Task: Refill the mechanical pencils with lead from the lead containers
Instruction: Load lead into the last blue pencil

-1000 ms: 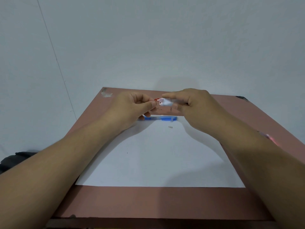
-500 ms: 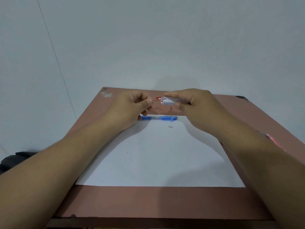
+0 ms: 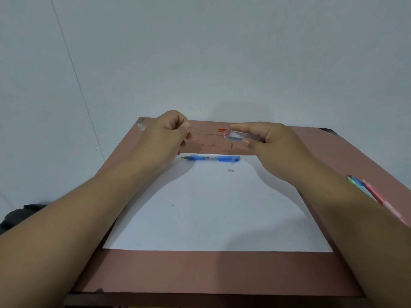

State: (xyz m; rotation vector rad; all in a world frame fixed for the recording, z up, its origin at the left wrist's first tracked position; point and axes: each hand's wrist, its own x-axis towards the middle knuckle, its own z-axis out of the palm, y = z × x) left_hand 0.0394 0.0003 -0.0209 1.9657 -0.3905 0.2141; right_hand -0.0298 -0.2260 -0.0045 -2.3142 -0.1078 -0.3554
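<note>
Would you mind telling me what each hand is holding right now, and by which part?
The right hand pinches the clear lead container by its rear half. Whether the left hand pinches a lead cannot be told.

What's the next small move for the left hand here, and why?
Probably bring the left hand, fingers pinched together, down to the blue mechanical pencil on the white paper. The right hand holds the open lead container; whether a lead is pinched is too fine to see.
</note>
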